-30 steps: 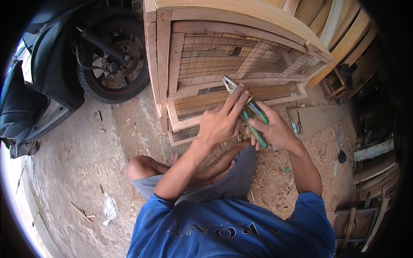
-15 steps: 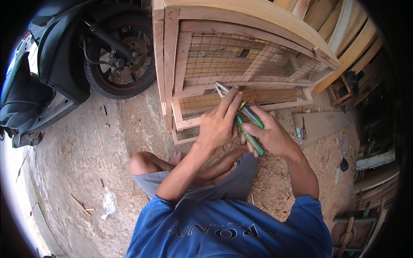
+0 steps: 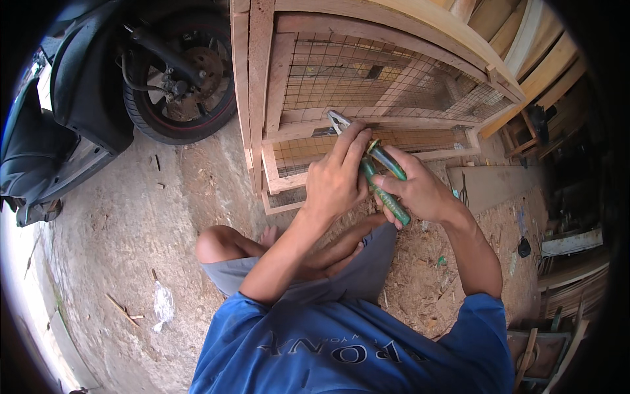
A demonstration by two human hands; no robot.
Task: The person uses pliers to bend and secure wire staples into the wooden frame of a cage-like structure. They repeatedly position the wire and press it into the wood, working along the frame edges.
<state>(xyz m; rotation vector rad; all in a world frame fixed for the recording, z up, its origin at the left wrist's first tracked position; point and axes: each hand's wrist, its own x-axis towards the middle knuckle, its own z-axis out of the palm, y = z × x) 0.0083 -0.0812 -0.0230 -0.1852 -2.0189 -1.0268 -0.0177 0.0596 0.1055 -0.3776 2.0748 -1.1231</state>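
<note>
A pair of pliers (image 3: 388, 198) with green handles and metal jaws is held in front of a wooden cage (image 3: 252, 85). My right hand (image 3: 423, 190) is closed round the handles, which stand apart. The fingers of my left hand (image 3: 335, 176) wrap the pliers near the pivot. The jaws point up and away, in front of the cage's lower rail, close to a small dark metal piece on it. Whether the jaws touch anything cannot be made out. Wire mesh (image 3: 341, 79) fills the upper panel, and a narrower meshed section lies below.
A parked motorbike (image 3: 95, 98) stands at the left, its wheel beside the cage. Wooden planks (image 3: 551, 65) lean at the far right. Behind my right wrist lies a flat board (image 3: 492, 187). A crumpled plastic bag (image 3: 164, 303) lies on the dusty floor.
Both hands and the pliers have shifted slightly up and away along the cage. The grip is unchanged. My right wrist now covers part of the scissors on the board.
</note>
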